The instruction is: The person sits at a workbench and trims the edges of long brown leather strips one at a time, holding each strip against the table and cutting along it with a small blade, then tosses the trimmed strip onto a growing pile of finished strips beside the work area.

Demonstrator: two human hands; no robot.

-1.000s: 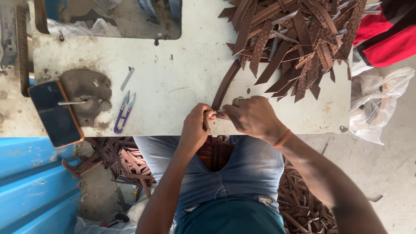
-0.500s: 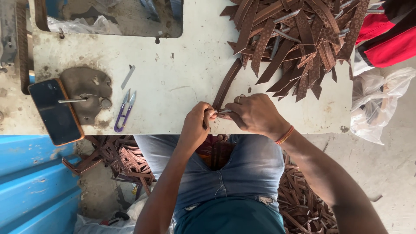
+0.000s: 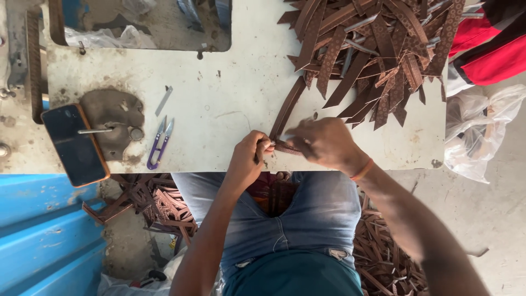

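A long, narrow brown strap (image 3: 287,112), patterned and dark along its edges, lay slantwise on the worn white worktable (image 3: 230,93), running from the heap of similar straps (image 3: 378,49) at the far right down to the near edge. Its near end was pinched between the left hand (image 3: 249,156) and the right hand (image 3: 323,143), both closed on it just above the person's lap. The right hand appeared blurred, so the exact grip of its fingers could not be made out. The strap's near end folded sideways beneath the right hand, while its far end lay flat, touching the heap.
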